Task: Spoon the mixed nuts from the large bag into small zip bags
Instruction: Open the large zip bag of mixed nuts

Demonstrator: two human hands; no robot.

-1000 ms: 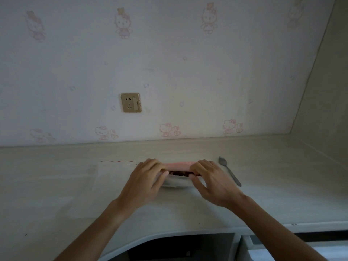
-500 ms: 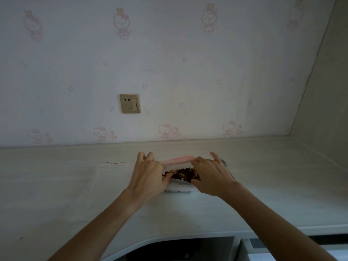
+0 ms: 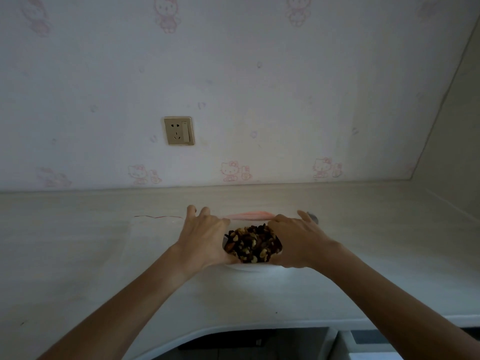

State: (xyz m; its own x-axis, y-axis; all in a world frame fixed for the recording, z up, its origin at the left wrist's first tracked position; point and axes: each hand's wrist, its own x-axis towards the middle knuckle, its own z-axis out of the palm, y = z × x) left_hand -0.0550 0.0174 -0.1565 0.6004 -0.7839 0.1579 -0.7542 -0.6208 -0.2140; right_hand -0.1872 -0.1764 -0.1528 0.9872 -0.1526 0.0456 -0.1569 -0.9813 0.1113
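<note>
The pale counter (image 3: 363, 255) fills the lower half of the frame under a wall (image 3: 259, 74) with a socket (image 3: 179, 131) left of centre. At centre, my left hand (image 3: 205, 235) and right hand (image 3: 296, 242) each grip a side of the big bag (image 3: 249, 267), holding its pink-edged mouth wide over the nuts (image 3: 252, 242). A clear zip bag (image 3: 150, 229) lies flat just left of my left hand, and a spoon (image 3: 313, 218) peeks out behind my right fingers.

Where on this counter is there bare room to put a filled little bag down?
Right of the right hand, toward the side wall, the counter is bare. The near edge below the nut bag is bare too. Left is crowded: clear bags lie beside the left hand.
</note>
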